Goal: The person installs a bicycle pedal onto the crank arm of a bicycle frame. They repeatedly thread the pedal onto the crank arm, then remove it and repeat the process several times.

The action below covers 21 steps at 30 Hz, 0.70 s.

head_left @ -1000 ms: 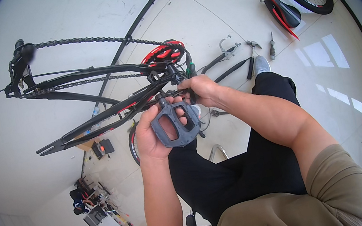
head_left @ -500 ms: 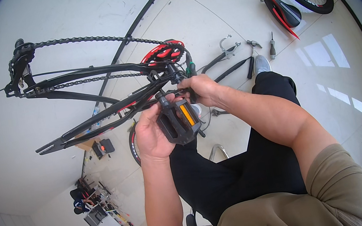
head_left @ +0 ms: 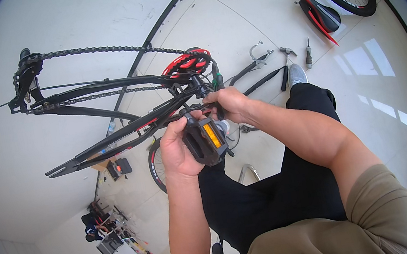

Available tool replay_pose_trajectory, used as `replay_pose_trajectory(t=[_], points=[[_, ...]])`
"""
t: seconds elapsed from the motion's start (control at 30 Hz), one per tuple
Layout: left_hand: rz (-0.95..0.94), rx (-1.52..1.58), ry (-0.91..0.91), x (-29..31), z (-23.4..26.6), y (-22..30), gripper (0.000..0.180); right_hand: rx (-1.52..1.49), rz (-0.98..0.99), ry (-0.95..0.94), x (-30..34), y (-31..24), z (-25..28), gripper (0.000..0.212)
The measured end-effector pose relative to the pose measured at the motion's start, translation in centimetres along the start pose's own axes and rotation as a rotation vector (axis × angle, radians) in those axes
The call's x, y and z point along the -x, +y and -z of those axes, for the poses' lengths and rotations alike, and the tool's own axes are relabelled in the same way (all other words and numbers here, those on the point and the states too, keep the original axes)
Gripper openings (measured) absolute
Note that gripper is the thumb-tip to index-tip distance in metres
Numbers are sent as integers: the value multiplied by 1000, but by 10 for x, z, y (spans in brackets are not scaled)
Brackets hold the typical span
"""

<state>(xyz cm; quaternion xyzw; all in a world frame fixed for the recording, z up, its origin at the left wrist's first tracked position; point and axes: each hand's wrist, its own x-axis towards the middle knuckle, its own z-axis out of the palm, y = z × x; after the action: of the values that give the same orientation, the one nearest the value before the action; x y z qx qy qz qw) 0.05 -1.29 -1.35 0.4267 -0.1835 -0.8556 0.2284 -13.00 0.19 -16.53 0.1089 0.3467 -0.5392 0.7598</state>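
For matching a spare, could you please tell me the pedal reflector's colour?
The pedal reflector is orange-yellow, seen best in the head view.

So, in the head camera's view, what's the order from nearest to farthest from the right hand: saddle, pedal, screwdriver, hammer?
From the right hand:
1. Pedal: just left, in the left hand.
2. Hammer: to the right, on the floor by the shoe.
3. Screwdriver: right of the hammer.
4. Saddle: upper right, near the wheel.

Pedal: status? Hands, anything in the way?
Left hand holding pedal; right hand by bike frame, grip partly hidden. Amber reflector facing camera. Hammer on floor, not in the way.
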Motion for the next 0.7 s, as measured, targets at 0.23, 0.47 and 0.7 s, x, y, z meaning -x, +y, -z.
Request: replay_pose_trajectory(t=[0.23,0.47,0.7], points=[[40,35,-39,-1,2,3,33,3,-2,-9,-4,2,1,13],[-63,-123,123,-4,6,-3,30,-12,7,0,-4,1,2,12],[-77,-106,88,-3,25,5,34,19,18,46,-7,4,0,13]])
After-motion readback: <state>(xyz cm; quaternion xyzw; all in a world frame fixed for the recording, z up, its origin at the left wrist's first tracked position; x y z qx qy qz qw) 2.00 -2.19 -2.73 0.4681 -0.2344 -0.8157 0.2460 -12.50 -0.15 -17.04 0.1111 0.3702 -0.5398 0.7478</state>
